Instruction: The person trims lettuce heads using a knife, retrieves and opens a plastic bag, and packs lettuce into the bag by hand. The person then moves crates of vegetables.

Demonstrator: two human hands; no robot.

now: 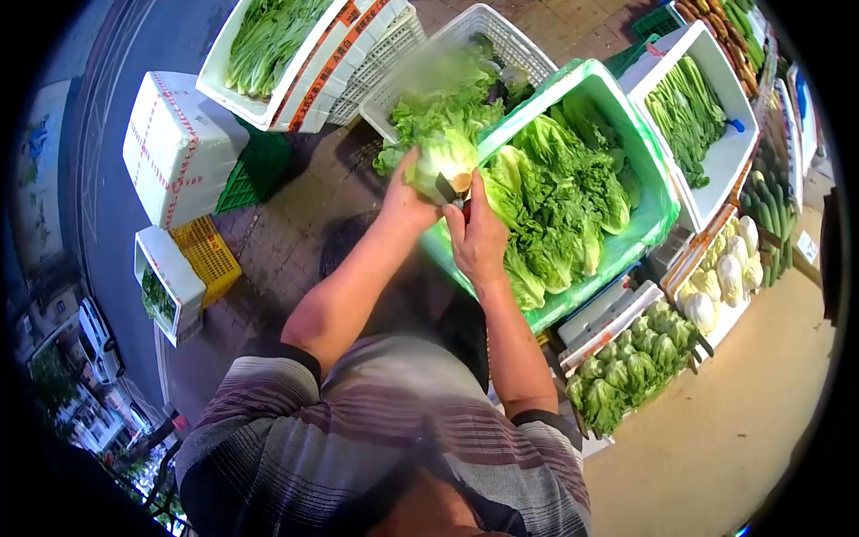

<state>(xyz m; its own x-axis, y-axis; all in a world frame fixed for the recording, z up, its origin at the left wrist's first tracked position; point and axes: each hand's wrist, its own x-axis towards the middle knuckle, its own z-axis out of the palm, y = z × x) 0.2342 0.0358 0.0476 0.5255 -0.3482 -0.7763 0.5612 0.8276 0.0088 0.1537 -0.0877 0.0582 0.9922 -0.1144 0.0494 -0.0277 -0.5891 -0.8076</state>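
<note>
My left hand (408, 202) is wrapped round the base of a leafy green lettuce (444, 154), its cut stem end facing me. In my right hand (480, 236) is a small knife (446, 189) with a dark blade, which lies against or just in front of the pale stem; exact contact is hard to tell. The lettuce's leaves spread over the near side of a white plastic crate (528, 52). Just right of my hands stands a box lined with green plastic (658, 234), holding several lettuce heads (559, 192).
White foam boxes of leafy greens stand at the upper left (215, 58) and upper right (658, 183). A stacked white box (161, 148) and a yellow crate (208, 255) are on the left, beside the road. Small lettuces (640, 362) and cabbages (729, 268) lie at right.
</note>
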